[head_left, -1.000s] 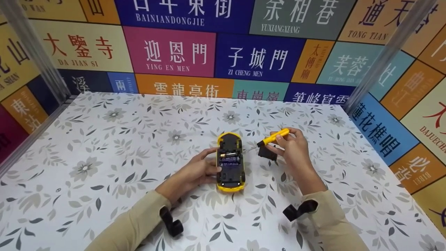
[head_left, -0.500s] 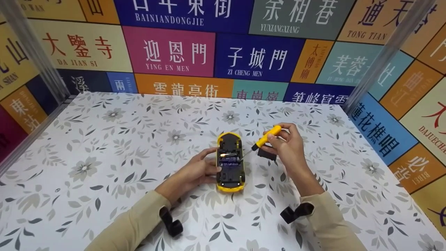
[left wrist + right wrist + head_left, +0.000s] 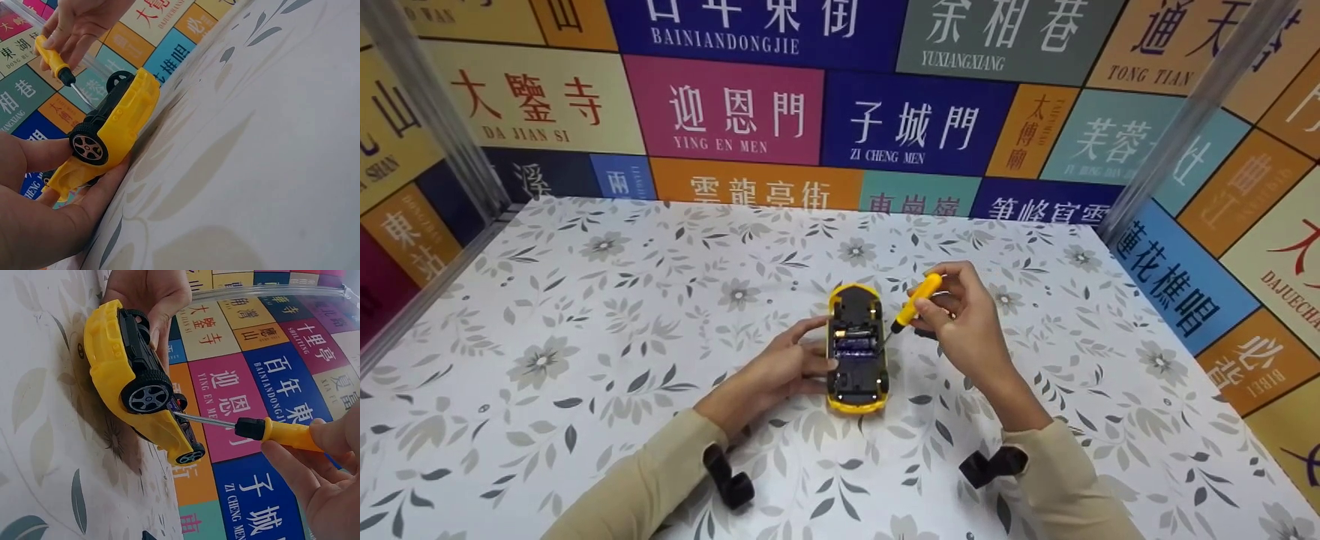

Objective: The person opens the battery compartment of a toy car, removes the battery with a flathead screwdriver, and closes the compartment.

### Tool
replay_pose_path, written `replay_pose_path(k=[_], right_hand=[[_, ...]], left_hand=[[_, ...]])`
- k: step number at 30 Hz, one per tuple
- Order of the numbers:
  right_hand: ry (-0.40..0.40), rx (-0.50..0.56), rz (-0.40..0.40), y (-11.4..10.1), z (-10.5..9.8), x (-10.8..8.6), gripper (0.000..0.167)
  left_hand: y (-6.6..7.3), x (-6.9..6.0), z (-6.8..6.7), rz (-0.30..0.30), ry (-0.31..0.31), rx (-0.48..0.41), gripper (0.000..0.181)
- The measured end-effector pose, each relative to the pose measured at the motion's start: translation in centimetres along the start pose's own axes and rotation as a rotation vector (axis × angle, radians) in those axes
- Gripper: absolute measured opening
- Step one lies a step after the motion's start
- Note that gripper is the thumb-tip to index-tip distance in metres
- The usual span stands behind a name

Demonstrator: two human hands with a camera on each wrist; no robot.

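Observation:
A yellow toy car lies wheels up on the table, its black underside facing me. Batteries show in the open compartment in its middle. My left hand grips the car along its left side; in the left wrist view, thumb and fingers hold the yellow body. Pinched in my right hand is a yellow-handled screwdriver, slanting down to the left. Its metal shaft reaches the right edge of the compartment in the right wrist view; the exact tip contact is hidden.
A small black piece lies right of the car, mostly covered by my right hand. The table's flower-printed cloth spreads around the car. Colourful sign-printed walls and clear corner posts stand behind.
My right hand has moved left with the screwdriver, which now stands steeper, its tip at the battery compartment. The black piece has become more covered. My left hand and the car stay put.

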State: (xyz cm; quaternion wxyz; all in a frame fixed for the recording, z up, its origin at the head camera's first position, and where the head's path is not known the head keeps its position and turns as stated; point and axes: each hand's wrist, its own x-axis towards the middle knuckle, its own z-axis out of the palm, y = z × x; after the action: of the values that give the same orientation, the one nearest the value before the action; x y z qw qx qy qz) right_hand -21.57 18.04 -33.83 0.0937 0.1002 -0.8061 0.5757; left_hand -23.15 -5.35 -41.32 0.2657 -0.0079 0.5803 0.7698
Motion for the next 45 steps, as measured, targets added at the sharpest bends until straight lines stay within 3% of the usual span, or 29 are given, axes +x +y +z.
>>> replay_pose_path(k=[14,23,26,32,37,45], right_hand=[[-0.034,-0.048,-0.062,0.0,0.4,-0.4,0.030],[-0.052,-0.209,-0.230,-0.1,1.5,-1.3,0.023],[-0.046,-0.256,-0.251,0.1,1.6,-1.2,0.024],[-0.038,-0.152,-0.148,0.7,1.5,-0.8,0.024],[-0.003,0.046,0.005,1.5,0.9,-0.1,0.027],[0.067,0.249,0.235,2.7,-0.7,1.2,0.029]], left_hand=[[0.0,0.2,0.2,0.019,0.005,-0.009,0.083],[-0.1,0.3,0.3,0.037,0.011,-0.018,0.083],[0.0,0.4,0.4,0.032,0.024,-0.017,0.083],[0.2,0.1,0.3,0.011,0.049,0.015,0.082],[0.2,0.0,-0.1,0.006,0.051,0.021,0.080],[0.2,0.1,-0.1,-0.001,0.039,-0.011,0.079]])
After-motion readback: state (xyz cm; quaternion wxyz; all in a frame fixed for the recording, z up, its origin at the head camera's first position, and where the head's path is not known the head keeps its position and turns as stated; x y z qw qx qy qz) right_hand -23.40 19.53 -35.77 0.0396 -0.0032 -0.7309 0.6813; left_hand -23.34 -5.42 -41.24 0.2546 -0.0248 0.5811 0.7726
